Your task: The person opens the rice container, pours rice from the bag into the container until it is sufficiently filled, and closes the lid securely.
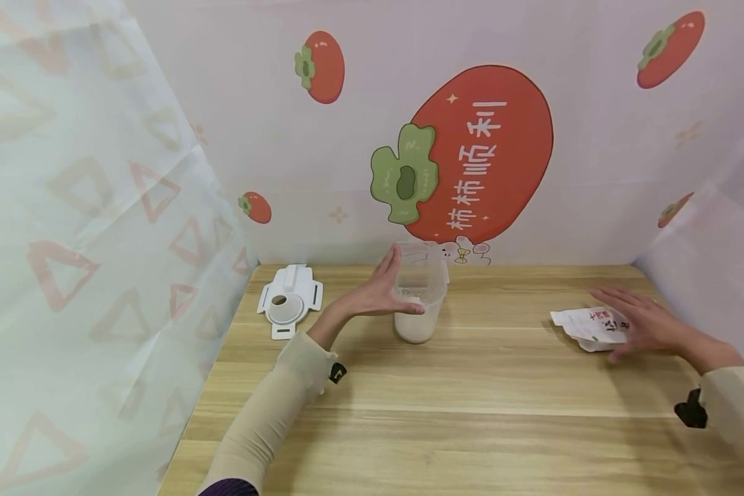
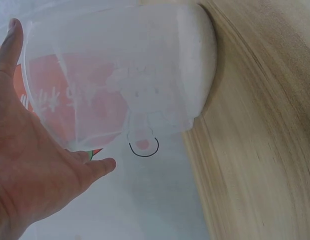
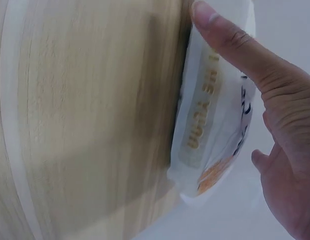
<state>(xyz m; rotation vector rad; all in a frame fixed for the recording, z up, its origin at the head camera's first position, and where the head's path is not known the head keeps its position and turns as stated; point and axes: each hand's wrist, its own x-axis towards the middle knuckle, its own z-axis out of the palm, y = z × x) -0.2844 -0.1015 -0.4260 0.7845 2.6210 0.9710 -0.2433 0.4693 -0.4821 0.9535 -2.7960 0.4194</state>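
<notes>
A translucent plastic container (image 1: 430,293) stands upright at the back of the table, white contents filling its lower part. My left hand (image 1: 377,295) is at its left side, thumb and fingers spread wide near the rim. The left wrist view shows the hand (image 2: 39,172) beside the container's mouth (image 2: 32,95); whether it touches is unclear. To the right, a white printed pouch (image 1: 585,325) lies on the table. My right hand (image 1: 651,325) is over its right end, fingers extended. In the right wrist view the thumb (image 3: 240,45) overlaps the pouch (image 3: 210,120); contact is unclear.
A flat white plastic piece (image 1: 293,293) with slotted tabs and a round raised opening lies at the table's back left. Behind the wooden table (image 1: 446,427) hangs a printed backdrop (image 1: 589,172). A patterned sheet (image 1: 99,275) borders the left side.
</notes>
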